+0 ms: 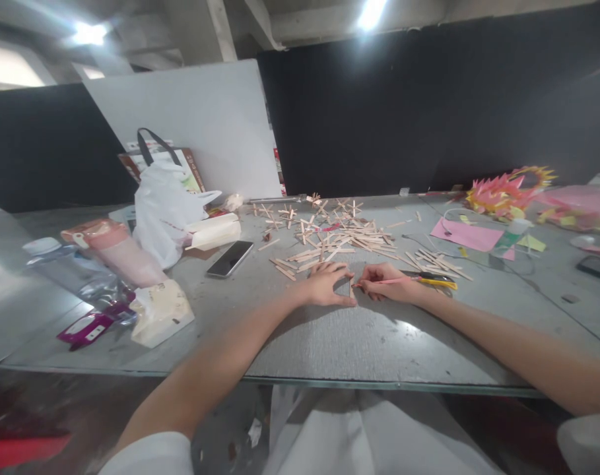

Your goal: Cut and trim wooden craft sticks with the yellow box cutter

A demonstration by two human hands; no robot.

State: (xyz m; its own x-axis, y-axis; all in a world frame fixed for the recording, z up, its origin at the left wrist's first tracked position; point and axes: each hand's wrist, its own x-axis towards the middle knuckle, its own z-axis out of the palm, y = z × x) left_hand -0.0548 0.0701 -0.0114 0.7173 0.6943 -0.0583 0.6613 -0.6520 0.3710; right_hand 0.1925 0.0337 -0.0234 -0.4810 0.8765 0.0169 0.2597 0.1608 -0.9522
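My left hand (327, 285) rests on the grey table with a short wooden stick (352, 285) held upright in the picture between its thumb and fingertips. In my right hand (381, 282), closed in a writing grip, is a slim pink pen (397, 280); its tip meets the stick or comes very close to it. A yellow and black utility knife (435, 280) lies just beyond my right wrist. Behind both hands spreads a loose pile of flat wooden sticks (369, 236), some joined in crossed shapes.
To the left lie a phone (230, 258), a white plastic bag (161, 208), a pink bottle (116, 251) and a clear bottle (76, 277). Pink paper (465, 235) and a spiky pink-yellow paper craft (502, 194) are at right. The table edge (379, 382) runs near my body.
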